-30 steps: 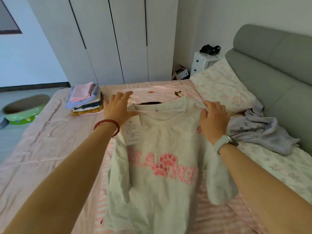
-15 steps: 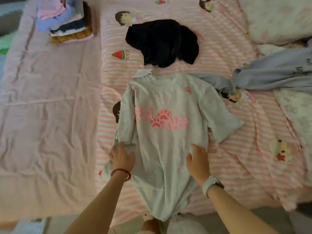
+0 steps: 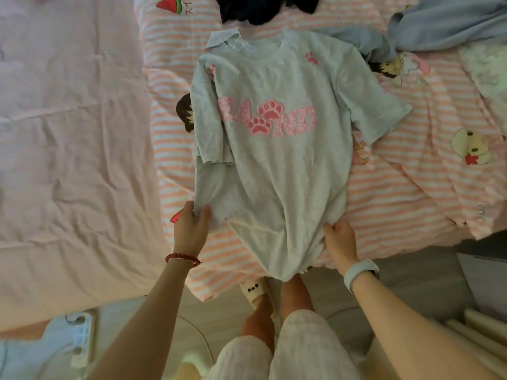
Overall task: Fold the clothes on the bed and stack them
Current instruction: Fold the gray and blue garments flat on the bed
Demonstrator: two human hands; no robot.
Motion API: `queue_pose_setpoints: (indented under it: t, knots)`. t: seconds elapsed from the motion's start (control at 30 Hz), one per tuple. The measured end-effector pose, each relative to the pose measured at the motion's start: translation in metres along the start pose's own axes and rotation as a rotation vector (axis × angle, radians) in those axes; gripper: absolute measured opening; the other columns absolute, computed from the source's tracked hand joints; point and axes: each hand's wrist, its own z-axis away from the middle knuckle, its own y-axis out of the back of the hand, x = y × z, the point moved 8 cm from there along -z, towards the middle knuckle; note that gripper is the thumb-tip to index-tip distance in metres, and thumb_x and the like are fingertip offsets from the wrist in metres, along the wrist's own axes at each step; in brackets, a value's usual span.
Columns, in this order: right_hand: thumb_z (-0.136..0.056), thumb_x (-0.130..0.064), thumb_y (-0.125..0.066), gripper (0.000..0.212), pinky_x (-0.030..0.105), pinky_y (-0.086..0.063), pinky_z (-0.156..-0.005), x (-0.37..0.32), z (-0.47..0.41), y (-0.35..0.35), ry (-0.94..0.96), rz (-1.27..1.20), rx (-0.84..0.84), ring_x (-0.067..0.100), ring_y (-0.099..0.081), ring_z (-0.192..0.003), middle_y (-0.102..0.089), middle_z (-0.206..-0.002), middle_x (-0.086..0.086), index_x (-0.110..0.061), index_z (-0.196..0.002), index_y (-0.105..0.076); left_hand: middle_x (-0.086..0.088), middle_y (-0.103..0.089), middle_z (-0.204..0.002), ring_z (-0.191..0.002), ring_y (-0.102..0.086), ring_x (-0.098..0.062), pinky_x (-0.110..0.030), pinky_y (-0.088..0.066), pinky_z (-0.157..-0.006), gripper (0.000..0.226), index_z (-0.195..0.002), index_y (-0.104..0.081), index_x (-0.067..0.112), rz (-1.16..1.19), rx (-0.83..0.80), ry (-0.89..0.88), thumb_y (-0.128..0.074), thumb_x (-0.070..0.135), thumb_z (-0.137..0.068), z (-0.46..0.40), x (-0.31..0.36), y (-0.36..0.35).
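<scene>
Spreading the grey T-shirt (image 3: pixel 277 165) flat is the step you are on: it lies print-up on the striped sheet of the bed (image 3: pixel 397 193), hem hanging over the near edge, your left hand (image 3: pixel 192 229) pinching the lower left side and your right hand (image 3: pixel 340 239) gripping the lower right. The left sleeve is already turned in over the body, the right one splayed out. Next, I judge, you should fold that right sleeve inward, then bring the hem up toward the collar, keeping clear of the black garment (image 3: pixel 263 8) and blue-grey garment (image 3: pixel 452 20) near the collar.

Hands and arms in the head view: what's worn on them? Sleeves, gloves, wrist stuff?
Both forearms are bare, with no sleeves or gloves in view. The left hand has a red beaded bracelet round its wrist. The right hand has a pale band, like a watch or fitness tracker, round its wrist.
</scene>
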Motion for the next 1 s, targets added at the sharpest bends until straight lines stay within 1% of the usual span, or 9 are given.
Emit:
queue_pose_setpoints:
  t: [0.13,0.27,0.33,0.4,0.5,0.6,0.7,0.83,1.0]
  knots:
    - [-0.095,-0.010,-0.038,0.010,0.026,-0.037,-0.058,-0.009,0.012,-0.004,0.039,-0.082,-0.020,0.015,-0.044,-0.064,-0.045,-0.073,0.005,-0.007,-0.089,-0.046,0.003,-0.032,-0.063,-0.052,-0.032,-0.005,-0.014,-0.030,-0.044,0.030,-0.070,-0.032,0.016,0.131,0.054,-0.147,-0.045,0.019,-0.097,0.013,0.022,0.019]
    - [-0.097,-0.012,-0.038,0.012,0.014,-0.037,-0.049,-0.042,0.033,0.032,0.213,-0.083,0.152,0.012,-0.041,-0.060,-0.044,-0.072,0.000,-0.005,-0.106,-0.044,0.005,-0.043,-0.077,-0.071,-0.043,-0.005,-0.015,-0.038,-0.061,0.021,-0.078,-0.039,0.019,0.290,0.004,-0.043,-0.045,0.022,-0.097,0.014,0.028,0.031]
    - [-0.098,-0.014,-0.039,0.020,0.028,-0.039,-0.053,-0.067,0.043,0.060,0.350,0.119,0.220,0.019,-0.046,-0.060,-0.049,-0.069,0.003,-0.004,-0.113,-0.046,0.005,-0.054,-0.091,-0.085,-0.053,-0.010,-0.023,-0.046,-0.072,0.013,-0.094,-0.047,0.016,0.397,-0.145,0.070,-0.052,0.027,-0.094,0.015,0.025,0.028]
    - [-0.097,-0.015,-0.040,0.026,0.033,-0.036,-0.055,-0.088,0.048,0.089,0.429,0.401,0.310,0.030,-0.051,-0.063,-0.056,-0.071,0.012,-0.005,-0.119,-0.048,0.000,-0.058,-0.106,-0.097,-0.059,-0.018,-0.035,-0.051,-0.081,0.045,-0.116,-0.045,0.011,0.383,-0.295,0.201,-0.067,0.032,-0.083,0.020,0.016,0.025]
    - [-0.096,-0.017,-0.041,0.029,0.038,-0.044,-0.064,-0.093,0.046,0.118,0.434,0.663,0.395,0.037,-0.059,-0.075,-0.065,-0.086,0.019,-0.009,-0.123,-0.049,-0.008,-0.059,-0.106,-0.095,-0.059,-0.027,-0.041,-0.049,-0.082,0.071,-0.120,-0.044,0.006,0.017,-0.371,0.322,-0.080,0.033,-0.066,0.032,-0.011,0.028]
    - [-0.094,-0.015,-0.043,0.033,0.041,-0.047,-0.077,-0.051,0.036,0.118,0.253,0.892,0.288,0.037,-0.060,-0.091,-0.062,-0.104,0.019,-0.007,-0.125,-0.044,-0.021,-0.063,-0.104,-0.093,-0.059,-0.032,-0.038,-0.047,-0.085,0.061,-0.102,-0.059,-0.004,-0.201,-0.392,0.377,-0.063,0.036,-0.056,0.052,-0.045,0.020]
    - [-0.089,-0.020,-0.048,0.042,0.042,-0.038,-0.094,0.000,0.036,0.098,0.086,1.107,0.153,0.035,-0.047,-0.116,-0.046,-0.128,0.017,-0.010,-0.130,-0.039,-0.019,-0.062,-0.097,-0.088,-0.057,-0.029,-0.034,-0.042,-0.076,0.035,-0.103,-0.061,-0.009,-0.171,-0.380,0.371,-0.063,0.022,-0.086,0.071,-0.081,0.004]
    - [-0.095,-0.023,-0.039,0.055,0.049,-0.022,-0.110,0.018,0.047,0.034,0.331,1.095,-0.029,0.030,-0.020,-0.137,-0.018,-0.152,0.009,-0.022,-0.146,-0.019,-0.013,-0.055,-0.092,-0.084,-0.053,-0.027,-0.033,-0.039,-0.070,0.028,-0.105,-0.051,-0.006,-0.080,-0.216,0.340,-0.056,0.018,-0.092,0.087,-0.109,-0.003]
    - [-0.098,-0.028,-0.032,0.061,0.054,-0.012,-0.113,0.024,0.045,-0.036,0.442,1.160,-0.280,0.031,0.012,-0.143,0.017,-0.156,0.004,-0.033,-0.148,0.002,-0.014,-0.052,-0.086,-0.079,-0.048,-0.030,-0.035,-0.034,-0.066,0.013,-0.093,-0.041,0.004,-0.127,-0.038,0.376,-0.045,0.017,-0.095,0.100,-0.135,0.004]
